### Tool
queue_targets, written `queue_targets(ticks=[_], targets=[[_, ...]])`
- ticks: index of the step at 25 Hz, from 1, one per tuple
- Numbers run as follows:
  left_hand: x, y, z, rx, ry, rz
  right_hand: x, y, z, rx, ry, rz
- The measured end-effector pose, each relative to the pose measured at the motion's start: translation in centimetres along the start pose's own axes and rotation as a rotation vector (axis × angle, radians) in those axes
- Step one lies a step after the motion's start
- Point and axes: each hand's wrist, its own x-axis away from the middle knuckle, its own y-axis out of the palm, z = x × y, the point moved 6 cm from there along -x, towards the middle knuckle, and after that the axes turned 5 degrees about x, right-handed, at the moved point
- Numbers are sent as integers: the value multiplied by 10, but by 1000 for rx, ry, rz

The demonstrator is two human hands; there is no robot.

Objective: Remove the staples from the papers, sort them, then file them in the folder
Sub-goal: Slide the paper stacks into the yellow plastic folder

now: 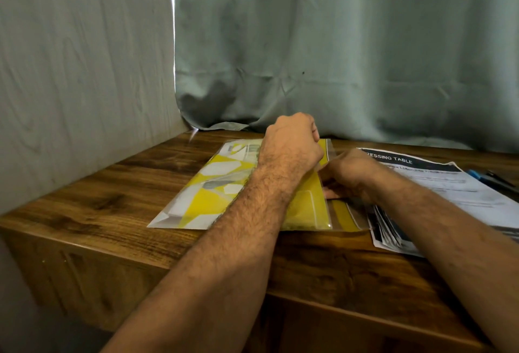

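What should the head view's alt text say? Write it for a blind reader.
Two bare hands work at the clear flap of a yellow folder on a wooden desk; the left hand is curled at the flap's top edge, the right hand lower down. Printed papers lie to the right, before a grey-green curtain.

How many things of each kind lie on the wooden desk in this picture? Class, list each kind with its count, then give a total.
Yellow and white folder: 1
Stacks of printed papers: 1
Pens at the right edge: 2, though blurred, so the count is unsure
Hands at the folder: 2, left hand and right hand
Total: 6
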Motion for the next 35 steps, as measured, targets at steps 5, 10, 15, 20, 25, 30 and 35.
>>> queue_targets(ticks=[5,10,15,20,25,30,35], targets=[[-1,6,-5,-50,3,9,5,7,-2,-81,-40,-85],[-4,23,-11,-121,-22,-68,6,-22,-10,65,-74,38],[6,44,-14,-75,13,-234,15,-69,-15,167,-182,232],[11,59,4,37,130,-262,23,-135,-5,519,-197,349],[18,75,17,137,170,-366,29,-181,30,619,-195,376],[1,88,20,316,-34,-392,14,-176,46,703,-198,317],[-40,115,36,436,-347,-473,7,-176,52,668,-168,277]])
